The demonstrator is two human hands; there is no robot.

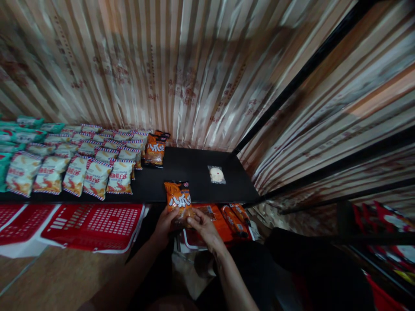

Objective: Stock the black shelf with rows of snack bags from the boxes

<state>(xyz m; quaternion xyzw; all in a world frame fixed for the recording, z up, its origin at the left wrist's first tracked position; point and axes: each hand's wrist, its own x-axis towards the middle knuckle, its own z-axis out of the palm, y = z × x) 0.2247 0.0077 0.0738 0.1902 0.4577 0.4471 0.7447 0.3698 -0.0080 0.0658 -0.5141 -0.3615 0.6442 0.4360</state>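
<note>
An orange snack bag (179,196) with white lettering is held upright between my two hands at the front edge of the black shelf (191,164). My left hand (165,224) grips its lower left side, and my right hand (203,226) has the lower right side between thumb and fingers. Behind it, similar orange snack bags (155,149) stand at the end of the rows on the shelf. Below my right hand sits a basket (191,247) with more orange packets (231,218) in it.
Rows of white snack bags (119,177) and green bags (29,136) fill the shelf's left part. A small clear packet (216,174) lies on the right. Red baskets (94,224) stand underneath. A black post (292,86) slants at right, before a striped curtain (194,65).
</note>
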